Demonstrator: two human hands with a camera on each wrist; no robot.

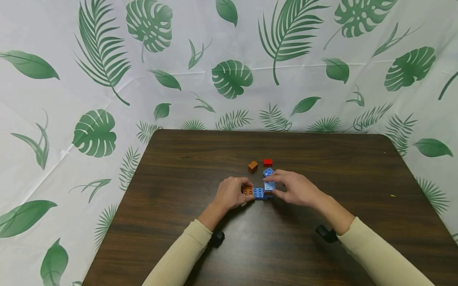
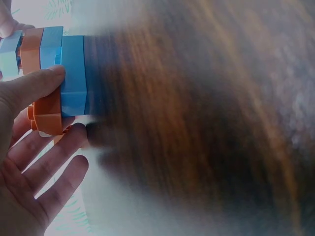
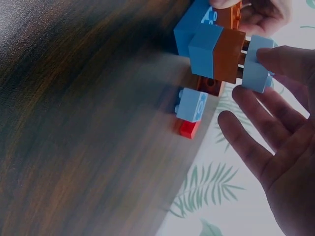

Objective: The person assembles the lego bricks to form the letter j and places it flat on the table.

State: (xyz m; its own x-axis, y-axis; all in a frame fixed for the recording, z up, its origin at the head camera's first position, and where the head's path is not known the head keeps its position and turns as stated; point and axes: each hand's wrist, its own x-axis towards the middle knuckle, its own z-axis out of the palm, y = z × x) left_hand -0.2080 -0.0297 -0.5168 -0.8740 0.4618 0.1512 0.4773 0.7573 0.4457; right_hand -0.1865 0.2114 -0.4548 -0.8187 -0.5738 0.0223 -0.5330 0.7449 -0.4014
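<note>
In the head view my left hand [image 1: 229, 194] grips an orange toy brick [image 1: 248, 190] at the left end of a small brick build, thumb in front and fingers behind. A blue brick [image 1: 258, 193] lies beside it in the build. My right hand [image 1: 295, 187] pinches a light blue brick [image 1: 270, 185] between thumb and fingers at the build's right end. In the right wrist view, that light blue brick [image 3: 252, 78] sits over an orange brick [image 3: 229, 56], studs showing in a narrow gap. Under the orange one is another blue brick [image 3: 203, 49].
Behind the build a loose blue brick [image 1: 268, 172], an orange brick [image 1: 252, 166] and a red brick [image 1: 267, 162] lie on the dark wooden table [image 1: 200, 155]. A leaf-print cloth [image 1: 193, 91] hangs behind the table's far edge. Both wrists wear black devices.
</note>
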